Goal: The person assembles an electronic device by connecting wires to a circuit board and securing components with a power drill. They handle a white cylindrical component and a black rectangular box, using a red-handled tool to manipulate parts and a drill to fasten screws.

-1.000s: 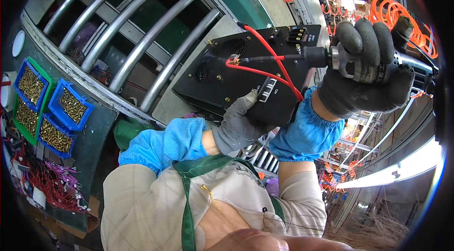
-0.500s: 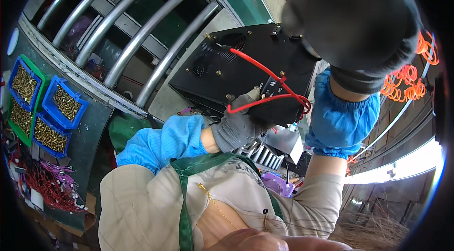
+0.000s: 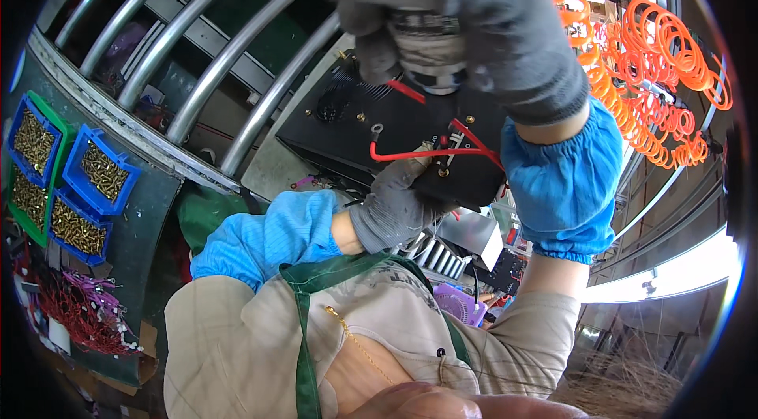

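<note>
A black metal box (image 3: pixel 316 121) with brass-coloured posts and a fan grille lies in front of me, tilted. My left hand (image 3: pixel 399 198), in a grey glove, is closed over its near edge, fingertips beside a small switch. Close above the box, my gloved right hand (image 3: pixel 474 24) is wrapped round a cylindrical power driver (image 3: pixel 430 52) with a dark collar, pointing down; its tip is out of sight. A red cable (image 3: pixel 407 155) crosses the box beside my left fingertips, its ring terminal (image 3: pixel 377 129) standing free. Another red stretch runs behind the driver.
Metal rollers (image 3: pixel 221 64) of a conveyor run along the left. Blue bins (image 3: pixel 101 170) of brass-coloured fasteners stand on the green bench at far left, with a heap of red and purple wires (image 3: pixel 83 308) nearer. Orange coiled hoses (image 3: pixel 663 56) hang at right.
My right hand has come down and left with the driver, from close to the camera to over the box. The red cable's free end has shifted; my left hand has stayed at the box edge.
</note>
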`<state>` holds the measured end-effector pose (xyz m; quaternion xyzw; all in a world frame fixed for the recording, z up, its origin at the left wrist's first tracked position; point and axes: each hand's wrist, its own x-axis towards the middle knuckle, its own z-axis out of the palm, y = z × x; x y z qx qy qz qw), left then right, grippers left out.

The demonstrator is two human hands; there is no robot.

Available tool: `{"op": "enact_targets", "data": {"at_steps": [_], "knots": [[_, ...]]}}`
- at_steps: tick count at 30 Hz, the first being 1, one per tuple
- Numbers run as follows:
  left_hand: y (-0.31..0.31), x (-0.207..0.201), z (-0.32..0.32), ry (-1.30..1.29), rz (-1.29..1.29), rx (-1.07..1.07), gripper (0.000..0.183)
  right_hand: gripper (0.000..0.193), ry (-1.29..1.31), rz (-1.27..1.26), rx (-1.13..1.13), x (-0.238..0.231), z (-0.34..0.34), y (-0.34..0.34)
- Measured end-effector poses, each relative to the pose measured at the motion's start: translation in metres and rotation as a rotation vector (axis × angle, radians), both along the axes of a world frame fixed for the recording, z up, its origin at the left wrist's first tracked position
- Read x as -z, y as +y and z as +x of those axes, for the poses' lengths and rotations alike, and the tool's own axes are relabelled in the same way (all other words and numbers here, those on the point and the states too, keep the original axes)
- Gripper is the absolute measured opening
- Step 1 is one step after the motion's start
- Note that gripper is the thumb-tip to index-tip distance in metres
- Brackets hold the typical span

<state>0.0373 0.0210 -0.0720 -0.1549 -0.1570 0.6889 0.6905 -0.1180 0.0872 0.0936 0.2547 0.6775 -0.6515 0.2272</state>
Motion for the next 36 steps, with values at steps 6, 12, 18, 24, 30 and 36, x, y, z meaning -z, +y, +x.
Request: {"op": "enact_targets", "data": {"at_steps": [6,12,18,24,30,36], "knots": [[0.007,0.013,0.015,-0.394,0.173,0.005,0.041,0.026,-0.069,0.168,-0.153,0.015,-0.002,-0.005],[0.002,0.015,0.016,-0.131,0.091,-0.055,0.042,0.026,-0.153,0.287,-0.12,0.02,-0.009,-0.009],[0.007,0.019,0.015,-0.471,0.206,0.036,0.041,0.029,-0.081,0.283,-0.243,0.024,-0.004,-0.002],[0.009,0.021,0.018,-0.428,0.118,0.059,0.047,0.02,0.072,0.493,-0.254,0.048,0.01,0.003],[0.009,0.028,0.022,-0.759,0.308,0.079,0.033,0.018,0.423,0.7,-0.509,0.068,0.011,0.016],[0.004,0.023,0.019,-0.341,0.095,0.023,0.028,0.018,0.209,0.547,-0.361,0.055,0.011,0.009]]}}
